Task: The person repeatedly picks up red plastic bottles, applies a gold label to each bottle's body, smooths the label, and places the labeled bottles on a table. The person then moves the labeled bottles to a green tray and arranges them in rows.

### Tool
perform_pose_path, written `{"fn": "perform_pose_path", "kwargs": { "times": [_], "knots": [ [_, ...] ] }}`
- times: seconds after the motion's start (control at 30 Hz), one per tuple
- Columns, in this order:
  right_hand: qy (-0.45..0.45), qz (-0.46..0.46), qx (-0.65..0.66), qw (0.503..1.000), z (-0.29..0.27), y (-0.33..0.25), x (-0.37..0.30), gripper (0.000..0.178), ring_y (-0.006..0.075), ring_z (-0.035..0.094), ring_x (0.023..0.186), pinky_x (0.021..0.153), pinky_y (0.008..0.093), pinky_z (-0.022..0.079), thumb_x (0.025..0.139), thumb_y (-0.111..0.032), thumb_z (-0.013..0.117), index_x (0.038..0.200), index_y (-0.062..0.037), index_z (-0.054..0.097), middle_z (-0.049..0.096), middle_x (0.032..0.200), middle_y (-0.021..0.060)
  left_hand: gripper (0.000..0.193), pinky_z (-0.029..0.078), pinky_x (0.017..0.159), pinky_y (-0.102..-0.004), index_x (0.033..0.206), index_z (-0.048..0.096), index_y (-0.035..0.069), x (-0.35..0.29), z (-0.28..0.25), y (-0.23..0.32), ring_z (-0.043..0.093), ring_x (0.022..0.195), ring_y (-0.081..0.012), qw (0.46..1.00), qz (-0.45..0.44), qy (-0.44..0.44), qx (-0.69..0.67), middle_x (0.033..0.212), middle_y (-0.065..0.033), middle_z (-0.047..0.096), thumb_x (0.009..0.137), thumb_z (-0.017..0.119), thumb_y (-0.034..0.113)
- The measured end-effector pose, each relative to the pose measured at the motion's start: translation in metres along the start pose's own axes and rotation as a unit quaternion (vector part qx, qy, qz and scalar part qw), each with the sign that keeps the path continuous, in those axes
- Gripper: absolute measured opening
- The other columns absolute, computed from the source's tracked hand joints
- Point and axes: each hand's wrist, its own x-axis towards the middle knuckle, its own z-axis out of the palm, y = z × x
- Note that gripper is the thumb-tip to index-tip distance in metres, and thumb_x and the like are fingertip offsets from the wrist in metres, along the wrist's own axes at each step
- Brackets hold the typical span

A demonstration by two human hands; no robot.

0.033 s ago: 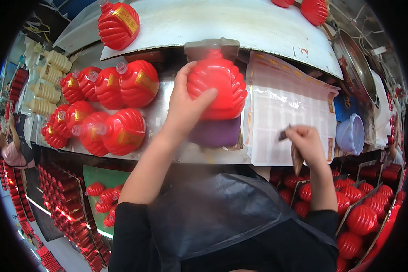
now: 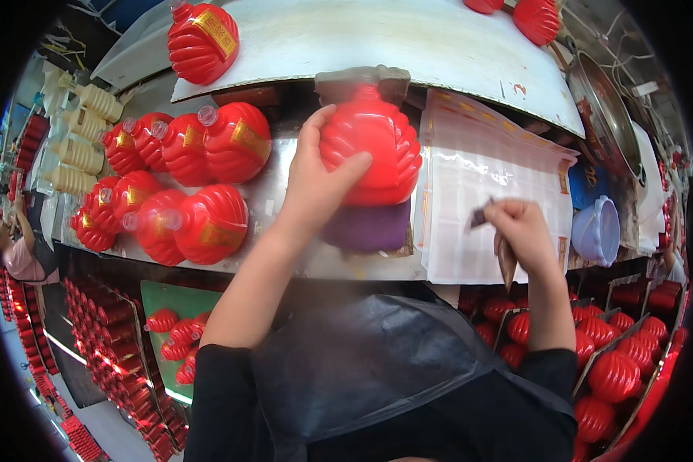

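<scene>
Slightly upward over the glossy white sheet point(image 2: 462, 242), the right hand point(image 2: 520, 227) has moved, pinching a thin dark object point(image 2: 507, 266) of unclear kind. One ribbed red plastic bottle point(image 2: 385, 158) lies partly over a purple pad point(image 2: 369, 229) on the grey metal desk point(image 2: 339, 267), its left side held by the left hand point(image 2: 322, 181). Its front appears bare, so not yet done, while gold-labelled red bottles point(image 2: 235, 142) at left look finished.

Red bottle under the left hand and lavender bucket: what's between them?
Head view: a whitish sheet lies between the red bottle and lavender bucket, with the right hand over it, gripping a slim dark item.
</scene>
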Motion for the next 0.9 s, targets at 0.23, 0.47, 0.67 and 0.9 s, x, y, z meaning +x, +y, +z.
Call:
{"fn": "perform_pose_path", "kwargs": {
  "times": [0.23, 0.47, 0.67, 0.9],
  "knots": [
    [0.071, -0.511, -0.276, 0.811, 0.059, -0.109, 0.046, 0.015, 0.0161, 0.067, 0.062, 0.057, 0.0278, 0.052, 0.088, 0.000, 0.071, 0.102, 0.0007, 0.075, 0.075, 0.084, 0.0109, 0.070, 0.037, 0.118, -0.0377, 0.155, 0.036, 0.002, 0.010, -0.004, 0.022, 0.047, 0.138, -0.0223, 0.998, 0.014, -0.033, 0.047, 0.149, -0.0158, 0.046, 0.096, 0.069, 0.016],
    [0.041, -0.562, -0.549, 0.617, 0.096, -0.093, 0.044, 0.031, 0.0143, 0.064, 0.058, 0.051, 0.0279, 0.048, 0.079, -0.005, 0.072, 0.110, 0.0019, 0.072, 0.075, 0.111, 0.0171, 0.061, 0.050, 0.101, -0.0442, 0.132, 0.056, -0.003, 0.039, 0.003, 0.026, 0.063, 0.120, -0.0351, 0.982, 0.033, 0.003, 0.186, 0.131, -0.0218, 0.063, 0.090, 0.077, 0.036],
    [0.090, -0.592, -0.608, 0.521, 0.104, -0.074, 0.021, 0.030, 0.0078, 0.055, 0.051, 0.049, 0.0210, 0.042, 0.089, -0.011, 0.072, 0.114, 0.0042, 0.074, 0.074, 0.115, 0.0257, 0.060, 0.049, 0.103, -0.0449, 0.126, 0.059, -0.002, 0.040, 0.003, 0.021, 0.062, 0.120, -0.0371, 0.978, 0.032, -0.003, 0.208, 0.127, -0.0214, 0.063, 0.085, 0.081, 0.036],
    [0.039, -0.468, -0.289, 0.834, 0.080, -0.079, 0.062, 0.039, 0.0252, 0.064, 0.073, 0.063, 0.0348, 0.051, 0.092, -0.013, 0.074, 0.130, -0.0115, 0.071, 0.065, 0.089, 0.0108, 0.078, 0.043, 0.112, -0.0467, 0.143, 0.047, -0.001, 0.015, -0.002, 0.012, 0.053, 0.131, -0.0404, 0.972, 0.105, 0.018, 0.207, 0.140, -0.0243, 0.053, 0.084, 0.082, 0.035]
  ]
}}
